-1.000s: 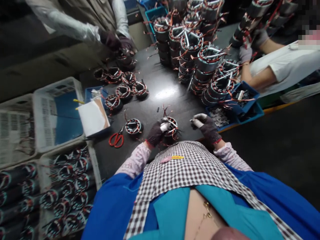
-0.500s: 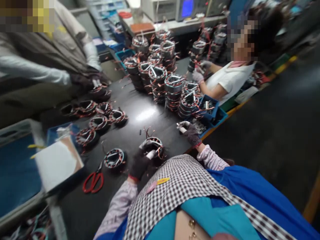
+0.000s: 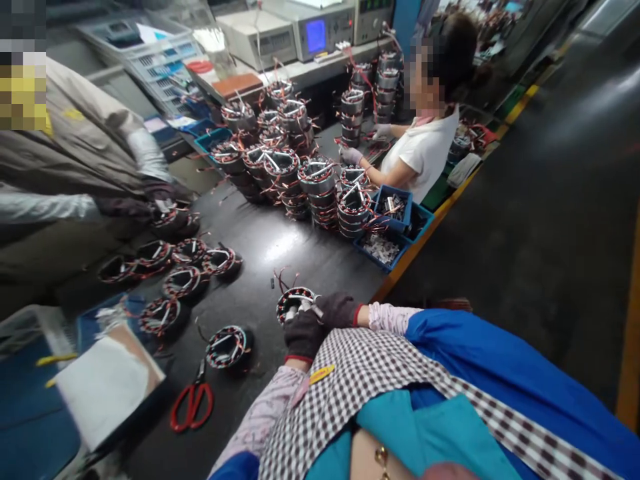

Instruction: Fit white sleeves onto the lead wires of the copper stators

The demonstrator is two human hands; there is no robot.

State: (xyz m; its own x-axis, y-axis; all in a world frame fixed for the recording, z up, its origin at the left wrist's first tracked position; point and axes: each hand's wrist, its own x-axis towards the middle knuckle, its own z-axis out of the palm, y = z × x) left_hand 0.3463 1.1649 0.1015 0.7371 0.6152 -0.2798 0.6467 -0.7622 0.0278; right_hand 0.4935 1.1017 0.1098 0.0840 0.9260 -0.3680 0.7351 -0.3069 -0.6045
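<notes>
A round motor stator [image 3: 293,300] with copper windings and red leads sits on the black table [image 3: 280,253] just in front of me. My left hand [image 3: 303,333], in a dark glove, grips its near side. My right hand [image 3: 338,309], also gloved, rests against its right edge with a small white piece at the fingertips. A second stator [image 3: 226,345] lies to the left, and red-handled scissors [image 3: 193,403] lie nearer the table's front edge.
Stacks of stators [image 3: 300,173] fill the far middle of the table. Blue bins [image 3: 387,223] hold small parts at the right edge. A person in white [image 3: 425,147] works across the table and another person [image 3: 75,173] at the left. White sheets [image 3: 107,383] lie front left.
The view has swung up and to the right. My right hand came back from the blue bin side to the stator that my left hand holds.
</notes>
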